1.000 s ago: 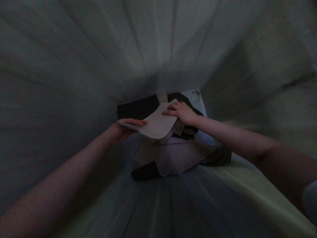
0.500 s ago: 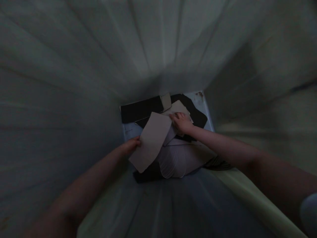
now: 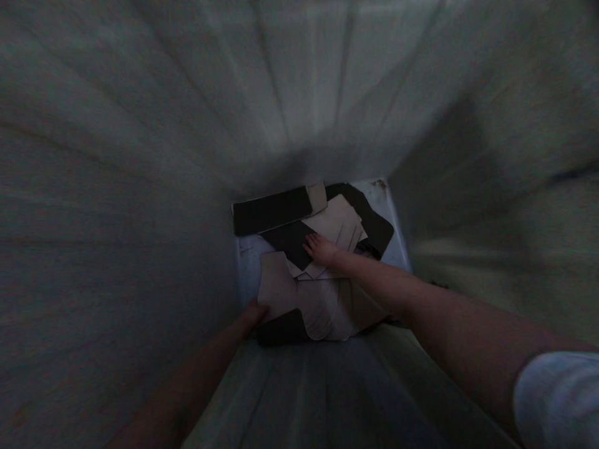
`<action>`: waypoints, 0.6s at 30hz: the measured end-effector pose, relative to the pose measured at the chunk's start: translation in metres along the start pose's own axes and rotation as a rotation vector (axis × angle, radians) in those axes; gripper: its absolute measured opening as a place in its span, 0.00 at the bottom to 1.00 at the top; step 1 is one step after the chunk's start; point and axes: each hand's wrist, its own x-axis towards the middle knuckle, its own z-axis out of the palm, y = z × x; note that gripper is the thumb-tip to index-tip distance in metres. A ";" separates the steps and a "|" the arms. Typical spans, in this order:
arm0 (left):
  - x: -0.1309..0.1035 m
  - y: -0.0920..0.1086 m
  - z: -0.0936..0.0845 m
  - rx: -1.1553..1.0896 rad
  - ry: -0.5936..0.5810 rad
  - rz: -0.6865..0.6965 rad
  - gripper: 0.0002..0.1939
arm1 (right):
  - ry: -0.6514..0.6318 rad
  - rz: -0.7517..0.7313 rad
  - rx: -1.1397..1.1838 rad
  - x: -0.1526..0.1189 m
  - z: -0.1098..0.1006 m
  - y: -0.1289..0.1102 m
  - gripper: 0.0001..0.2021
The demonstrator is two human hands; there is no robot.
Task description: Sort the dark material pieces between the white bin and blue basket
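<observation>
Cut flat pieces like stiff card, some pale and some black, lie in a loose pile at the bottom of a deep bin. My left hand [image 3: 255, 312] grips the lower left edge of a pale piece with a curved outline [image 3: 275, 282]. My right hand [image 3: 319, 248] rests with fingers spread on a black piece [image 3: 287, 242] in the middle of the pile. Under and beside that hand are several overlapping pale pieces [image 3: 339, 215]. Nearer to me, a fanned stack of pale pieces with rounded ends [image 3: 322, 305] lies beside the left-hand piece.
High pale walls [image 3: 309, 93] enclose the pile on all sides. A long black strip [image 3: 271, 211] lies along the far left, and a black shaped piece [image 3: 374, 218] at the right. Bits of debris [image 3: 380, 183] sit in the far right corner. The light is dim.
The pale piece in my left hand has come down towards me, onto the near left of the pile. My right hand has moved left and nearer, off the pale pieces onto the black one.
</observation>
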 end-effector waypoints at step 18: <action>0.049 0.061 -0.064 -0.307 0.566 0.391 0.48 | 0.423 -0.258 0.984 -0.070 -0.172 0.025 0.16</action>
